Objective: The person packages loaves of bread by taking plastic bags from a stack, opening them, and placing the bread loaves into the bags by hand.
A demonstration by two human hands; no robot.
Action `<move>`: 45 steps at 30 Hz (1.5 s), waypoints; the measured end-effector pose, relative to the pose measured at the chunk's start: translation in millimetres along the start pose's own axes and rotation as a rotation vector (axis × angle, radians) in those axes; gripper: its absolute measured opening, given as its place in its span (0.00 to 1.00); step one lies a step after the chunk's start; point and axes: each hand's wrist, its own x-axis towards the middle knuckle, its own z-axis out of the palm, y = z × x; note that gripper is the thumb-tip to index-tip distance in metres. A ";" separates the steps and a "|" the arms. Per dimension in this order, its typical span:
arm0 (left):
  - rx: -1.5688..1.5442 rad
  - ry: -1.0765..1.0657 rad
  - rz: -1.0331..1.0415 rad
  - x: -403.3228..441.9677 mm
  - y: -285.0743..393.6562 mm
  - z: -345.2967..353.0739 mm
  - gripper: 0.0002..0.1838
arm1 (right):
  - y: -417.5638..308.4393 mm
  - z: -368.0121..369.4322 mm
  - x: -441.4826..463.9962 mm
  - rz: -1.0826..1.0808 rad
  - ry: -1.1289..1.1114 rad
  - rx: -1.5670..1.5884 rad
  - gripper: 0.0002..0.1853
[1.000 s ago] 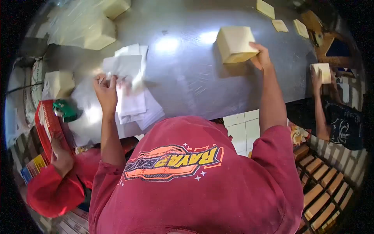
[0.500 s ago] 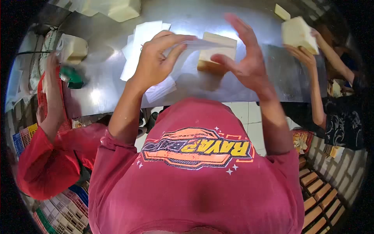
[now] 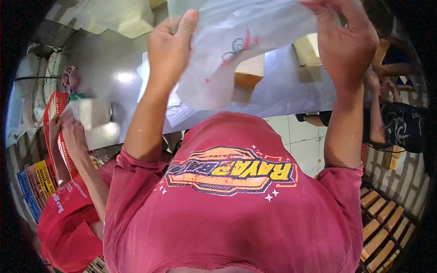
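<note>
Head view: left hand (image 3: 172,43) and right hand (image 3: 348,43), grip clamped on translucent bag (image 3: 268,27), print (image 3: 239,49) seemingly lettering; "RAYA" on shirt (image 3: 236,223).

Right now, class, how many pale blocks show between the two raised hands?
2: the near block, partly behind the bag; the far block, beside the right hand. The bag may hide others.

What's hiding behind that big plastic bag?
Part of a pale block with a brown side peeks out past the plastic bag, with the shiny table around it. The bag covers the block's other part, so that can't be seen clearly.
</note>
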 end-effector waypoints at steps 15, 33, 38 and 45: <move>-1.062 -1.069 -0.044 111.7 -40.1 -6.4 0.09 | 75.3 17.6 -19.9 0.611 -0.247 1.449 0.10; 0.609 -0.375 -0.051 -4.3 -187.8 89.8 0.12 | 94.4 46.9 -269.9 1.182 -0.705 -0.212 0.27; 0.166 -0.438 0.094 -12.5 -213.8 85.8 0.31 | 78.0 46.2 -252.4 1.092 -0.414 0.251 0.46; 0.532 -0.339 0.296 -41.1 -185.1 74.0 0.35 | 89.7 43.1 -235.1 0.991 -1.009 -0.236 0.63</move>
